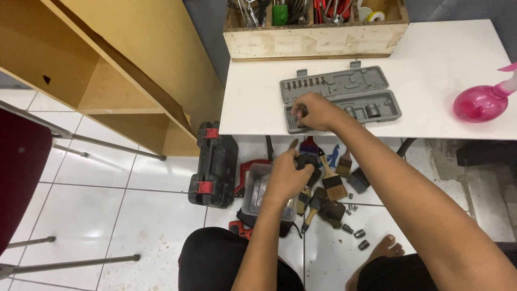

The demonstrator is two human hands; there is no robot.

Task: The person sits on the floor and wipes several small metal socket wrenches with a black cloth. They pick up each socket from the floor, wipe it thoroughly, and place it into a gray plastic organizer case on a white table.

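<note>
Right hand [315, 111] is down in the front row of the open grey socket case [340, 97] on the white table [431, 64], fingers curled, can't tell if it's pinching anything. Left hand [291, 173] is closed around a dark tool handle [307, 160], held low over the paintbrushes [334, 186] and loose sockets [358, 233] scattered on the tile floor.

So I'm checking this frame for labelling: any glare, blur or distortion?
Head view: soft glare patches on the floor tiles; white table bright but readable; right hand and left hand slightly soft; wide-angle bending at the shelf.
</note>
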